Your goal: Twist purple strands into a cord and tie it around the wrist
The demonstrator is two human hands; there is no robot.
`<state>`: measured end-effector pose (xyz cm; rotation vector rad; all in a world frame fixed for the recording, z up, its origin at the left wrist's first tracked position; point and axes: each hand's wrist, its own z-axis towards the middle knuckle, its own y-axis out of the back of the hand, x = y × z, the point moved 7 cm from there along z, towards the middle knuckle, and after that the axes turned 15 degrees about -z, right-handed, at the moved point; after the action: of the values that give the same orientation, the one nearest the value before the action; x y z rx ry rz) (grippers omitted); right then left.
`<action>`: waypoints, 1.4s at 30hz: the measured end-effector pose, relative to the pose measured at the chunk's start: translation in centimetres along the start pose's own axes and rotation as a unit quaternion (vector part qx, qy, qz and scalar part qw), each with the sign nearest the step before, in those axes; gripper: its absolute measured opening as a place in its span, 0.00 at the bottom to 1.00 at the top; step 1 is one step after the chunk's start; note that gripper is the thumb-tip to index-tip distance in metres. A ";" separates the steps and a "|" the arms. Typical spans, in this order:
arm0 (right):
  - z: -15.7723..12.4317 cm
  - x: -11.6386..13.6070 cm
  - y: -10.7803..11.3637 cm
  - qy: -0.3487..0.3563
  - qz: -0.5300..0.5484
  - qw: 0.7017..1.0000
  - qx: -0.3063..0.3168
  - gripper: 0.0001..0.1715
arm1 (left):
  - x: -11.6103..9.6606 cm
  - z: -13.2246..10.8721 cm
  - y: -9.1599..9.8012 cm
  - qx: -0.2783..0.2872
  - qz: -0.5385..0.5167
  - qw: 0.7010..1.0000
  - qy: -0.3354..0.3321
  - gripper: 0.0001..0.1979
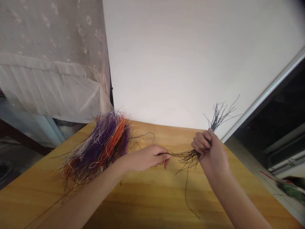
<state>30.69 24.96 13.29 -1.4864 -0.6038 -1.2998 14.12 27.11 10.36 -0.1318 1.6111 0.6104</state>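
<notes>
My right hand (211, 148) is closed in a fist around a bundle of thin dark brown strands (216, 121). Their loose ends fan out above the fist and also spread from its lower left side. To the left, my left hand (154, 156) pinches the tips of a few of these strands between thumb and fingers, stretched roughly level between both hands. One long dark strand (186, 194) droops from the bundle over the table. Beyond my left forearm lies a large heap of purple, orange, brown and whitish strands (102, 140), partly hidden by that arm.
The wooden table (152, 203) meets a white wall (181, 63) at the back. A floral cloth with a sheer pale border (52, 82) hangs at the left. A dark opening with a pale frame (264, 97) and tiled floor lie to the right.
</notes>
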 end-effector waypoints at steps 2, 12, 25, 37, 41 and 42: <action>0.4 -0.1 0.4 -0.022 0.022 1.000 0.003 0.25 | -0.4 -0.2 0.3 0.001 -0.023 1.000 0.001 0.19; 0.4 -0.2 0.4 -0.058 0.085 0.995 0.006 0.24 | -2.0 -2.5 5.1 -0.114 -0.101 0.988 -0.038 0.19; 0.6 -0.1 1.0 -0.049 0.083 0.995 -0.004 0.22 | -3.9 -5.4 10.1 -0.369 -0.250 0.875 -0.189 0.15; -0.7 -5.1 -2.3 -0.109 0.040 0.991 0.073 0.24 | -3.5 -3.4 5.7 -0.382 -0.205 0.881 -0.191 0.15; -1.7 -6.2 -3.2 -0.111 0.006 0.990 0.087 0.27 | -1.9 0.0 0.4 -0.251 -0.105 0.957 -0.097 0.16; -1.8 -6.2 -3.2 -0.110 -0.004 0.990 0.087 0.26 | -1.5 0.4 -0.3 -0.232 -0.079 0.966 -0.084 0.15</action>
<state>25.43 25.93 8.54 -1.4930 -0.8452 -1.0669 14.84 26.66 11.67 -0.5371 1.2581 0.8429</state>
